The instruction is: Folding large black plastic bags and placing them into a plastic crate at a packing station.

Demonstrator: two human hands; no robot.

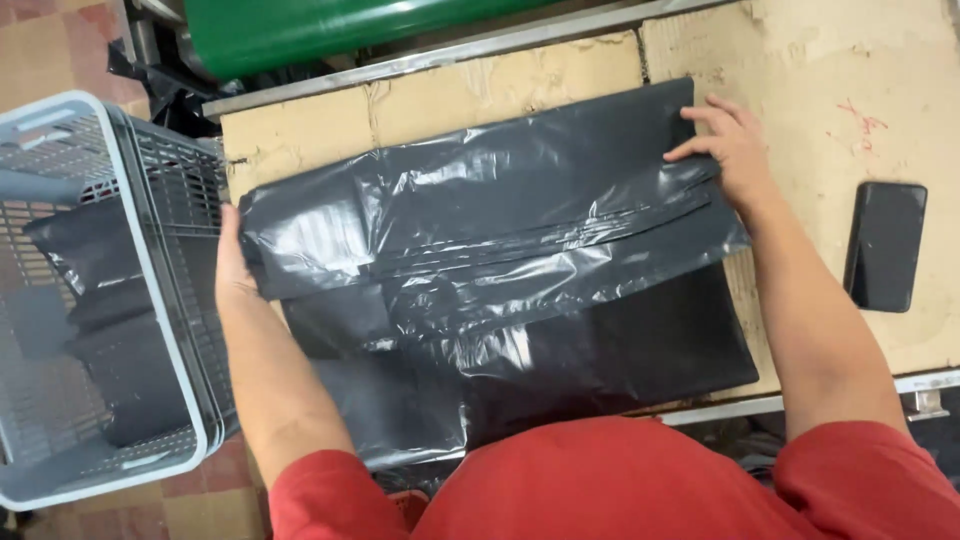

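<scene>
- The left hand (232,262) lies at the left edge of the black plastic bag (480,250), its fingers tucked behind the folded plastic; how tightly it grips cannot be told.
- The right hand (735,150) rests palm down on the bag's upper right corner, fingers spread flat and open, pressing rather than clasping.
- Both forearms run up from red sleeves, framing the bag on either side.
- The bag lies across the middle of the cardboard-covered table (800,80), folded over itself, its lower part hanging past the near edge toward the person.
- Bare cardboard shows beyond the bag and to the right, where one dark phone (885,245) lies well apart from the right hand.
- One grey plastic basket (150,260) stands just beside the left hand, holding dark folded bundles (110,330).
- One green roll (330,28) lies past the table's far edge.
</scene>
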